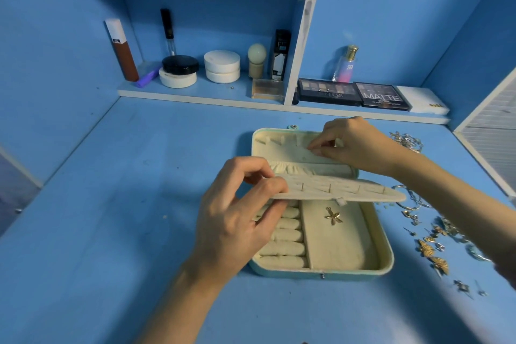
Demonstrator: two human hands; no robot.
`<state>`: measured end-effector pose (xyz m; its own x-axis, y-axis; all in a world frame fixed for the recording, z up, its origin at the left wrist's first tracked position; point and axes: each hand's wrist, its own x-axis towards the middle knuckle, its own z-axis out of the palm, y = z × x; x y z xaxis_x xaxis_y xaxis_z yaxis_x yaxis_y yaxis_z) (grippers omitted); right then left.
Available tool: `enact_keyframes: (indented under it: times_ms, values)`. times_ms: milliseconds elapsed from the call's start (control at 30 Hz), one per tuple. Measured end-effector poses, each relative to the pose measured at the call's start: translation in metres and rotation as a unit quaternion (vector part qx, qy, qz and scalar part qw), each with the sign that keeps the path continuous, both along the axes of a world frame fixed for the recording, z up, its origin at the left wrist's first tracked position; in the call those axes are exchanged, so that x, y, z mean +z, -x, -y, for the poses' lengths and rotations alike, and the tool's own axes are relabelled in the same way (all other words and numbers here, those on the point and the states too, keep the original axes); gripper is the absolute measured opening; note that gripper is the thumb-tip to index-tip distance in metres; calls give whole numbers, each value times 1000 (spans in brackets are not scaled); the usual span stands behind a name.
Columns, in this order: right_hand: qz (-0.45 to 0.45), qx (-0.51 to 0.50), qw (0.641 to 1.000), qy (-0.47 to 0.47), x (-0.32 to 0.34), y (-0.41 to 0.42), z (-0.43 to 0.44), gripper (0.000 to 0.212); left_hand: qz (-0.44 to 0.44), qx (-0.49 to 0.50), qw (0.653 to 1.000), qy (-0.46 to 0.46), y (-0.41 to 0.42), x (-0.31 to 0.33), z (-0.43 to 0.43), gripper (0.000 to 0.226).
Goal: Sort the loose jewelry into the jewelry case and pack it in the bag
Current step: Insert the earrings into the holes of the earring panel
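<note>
A blue-painted worktop sits in a blue-walled alcove. White-edged shelves at the back hold cosmetic jars, tubes and two eyeshadow palettes. At centre lies the jewelry case, open, teal outside and cream inside. The left hand has its grip clamped on the cream divider flap, held level above the ring rolls. The right hand has its fingertips together against the lid lining – whether its grip holds anything cannot be told. A gold flower pendant rests in the case's right compartment. Loose jewelry is scattered on the worktop just right of the case.
</note>
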<state>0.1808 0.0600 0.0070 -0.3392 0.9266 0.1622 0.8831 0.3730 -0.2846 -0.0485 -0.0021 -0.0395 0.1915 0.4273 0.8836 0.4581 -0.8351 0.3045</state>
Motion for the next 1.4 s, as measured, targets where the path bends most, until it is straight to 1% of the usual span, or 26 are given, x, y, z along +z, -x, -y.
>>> enact_keyframes:
  times_ms: [100,167,267,500,533,567,633,700,767,800,833,967,1100,1233,1400]
  values:
    - [-22,10,1000,-15,4,1,1,14,-4,1,1000,1,0,0,0,8]
    - [-20,23,1000,-7,3,3,0,13,1,4,1000,1,-1,0,0,11]
    - [3,35,999,10,0,7,-2,9,4,4,1000,-2,-1,-1,0,12]
    - [42,23,998,31,-1,13,-5,5,2,6,1000,-4,0,-1,0,10]
    - [22,21,999,36,3,15,-3,5,4,6,1000,-4,0,-1,0,7]
    - [-16,20,999,45,10,17,0,6,5,5,1000,-4,0,-1,0,5]
    - [-123,32,987,100,30,24,11,5,8,5,1000,-3,-1,0,0,7]
    - [-223,67,953,194,48,30,25,3,7,7,1000,-1,-2,0,1,6]
    - [-274,115,918,261,57,32,36,3,4,8,1000,1,-2,0,1,5]
    - [-282,135,907,284,59,32,39,3,4,7,1000,2,-1,0,1,5]
    - [-274,146,902,299,59,31,40,4,3,7,1000,2,-1,0,1,4]
    - [-189,128,926,301,58,28,39,6,3,4,1000,6,-1,1,1,4]
    - [-164,130,935,285,54,32,42,8,3,3,1000,5,-1,0,1,5]
    - [-163,124,948,243,54,31,43,7,3,4,1000,4,-1,1,2,6]
    - [-111,153,965,180,58,30,46,12,3,4,1000,2,-1,0,2,12]
